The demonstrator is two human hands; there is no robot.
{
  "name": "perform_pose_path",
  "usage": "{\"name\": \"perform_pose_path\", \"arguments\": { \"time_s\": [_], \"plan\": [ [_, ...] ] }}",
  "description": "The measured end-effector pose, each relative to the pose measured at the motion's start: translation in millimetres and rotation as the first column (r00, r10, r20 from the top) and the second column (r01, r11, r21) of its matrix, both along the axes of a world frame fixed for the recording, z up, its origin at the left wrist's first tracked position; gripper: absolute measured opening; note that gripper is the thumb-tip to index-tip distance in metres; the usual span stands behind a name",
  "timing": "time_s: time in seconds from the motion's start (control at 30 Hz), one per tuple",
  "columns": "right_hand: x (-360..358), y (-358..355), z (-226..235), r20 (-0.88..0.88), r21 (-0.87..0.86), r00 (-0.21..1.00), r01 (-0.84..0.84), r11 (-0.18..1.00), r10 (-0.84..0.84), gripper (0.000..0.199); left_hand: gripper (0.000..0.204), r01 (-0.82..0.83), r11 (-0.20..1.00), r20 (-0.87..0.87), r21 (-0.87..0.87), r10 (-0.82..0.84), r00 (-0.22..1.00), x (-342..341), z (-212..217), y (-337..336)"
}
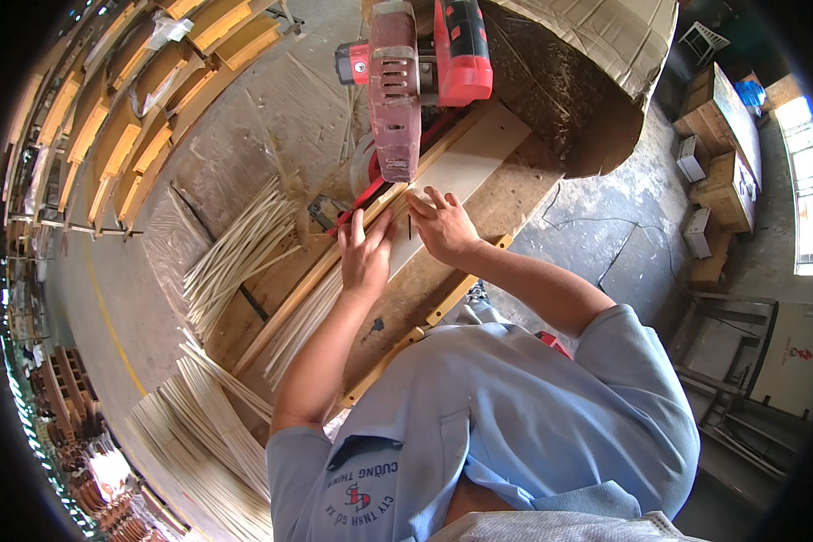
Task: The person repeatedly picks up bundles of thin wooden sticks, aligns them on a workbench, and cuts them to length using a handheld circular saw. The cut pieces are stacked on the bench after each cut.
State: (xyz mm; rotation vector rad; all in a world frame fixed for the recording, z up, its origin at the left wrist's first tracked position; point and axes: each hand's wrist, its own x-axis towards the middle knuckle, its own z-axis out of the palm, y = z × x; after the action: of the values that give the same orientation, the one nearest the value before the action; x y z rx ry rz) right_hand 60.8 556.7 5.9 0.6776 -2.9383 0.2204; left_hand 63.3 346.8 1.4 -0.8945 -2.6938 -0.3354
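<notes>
Where both hands meet the work: thin pale wooden strips (pixel 303 329) lie beneath the fingers, alongside the wooden fence (pixel 285 320).
Strip axis: long, running from lower left toward upper right, in line with the fence and leading under the red-guarded chop saw (pixel 395 108).
Nearer hand: the right hand (pixel 446 231), its fingertips just below the saw guard's lower end; the left hand (pixel 367 262) sits farther down the strips.
Left hand's state: fingers bent over the strips (grasping or only pressing, I cannot tell).
Right hand's state: fingers curled down at the strips; thumb unclear, so a firm grasp cannot be confirmed.
Count: two hands, one saw, one fence, one pale board (pixel 488 149), two loose strip heaps, the upper (pixel 239 257) and the lower (pixel 199 443); single strips overlap too much to number.
</notes>
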Motion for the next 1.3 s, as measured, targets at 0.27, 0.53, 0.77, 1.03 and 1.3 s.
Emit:
{"name": "perform_pose_path", "arguments": {
  "time_s": [0.27, 0.53, 0.77, 1.03, 1.3],
  "plan": [
    [-2, -5, 1, 0.022, 0.059, 1.000, 0.014, 0.998, -0.015, 0.039, 0.034, -0.021, 1.000, -0.007, 0.002, 0.021, 1.000, 1, -3, 0],
    [0, -6, 1, 0.045, 0.109, 0.999, 0.022, 0.994, -0.027, 0.046, 0.036, -0.049, 0.997, 0.056, -0.055, 0.052, 0.997, 6, 6, 7],
    [-2, -8, 0, 0.051, 0.062, 0.998, 0.017, 0.998, -0.021, 0.040, 0.034, -0.058, 0.993, 0.018, -0.105, 0.060, 0.998, 5, -2, 0],
    [-51, 72, 51, 0.057, -0.852, 0.878, 0.291, 0.435, -0.476, 0.013, 0.032, -0.040, 0.996, -0.024, -0.074, 0.038, 0.999, -3, -6, 13],
    [-104, 58, 281, -0.022, -0.804, 0.930, 0.202, 0.559, -0.368, 0.060, 0.039, -0.049, 0.995, 0.024, -0.088, 0.052, 0.998, 4, -22, -11]
  ]
}}
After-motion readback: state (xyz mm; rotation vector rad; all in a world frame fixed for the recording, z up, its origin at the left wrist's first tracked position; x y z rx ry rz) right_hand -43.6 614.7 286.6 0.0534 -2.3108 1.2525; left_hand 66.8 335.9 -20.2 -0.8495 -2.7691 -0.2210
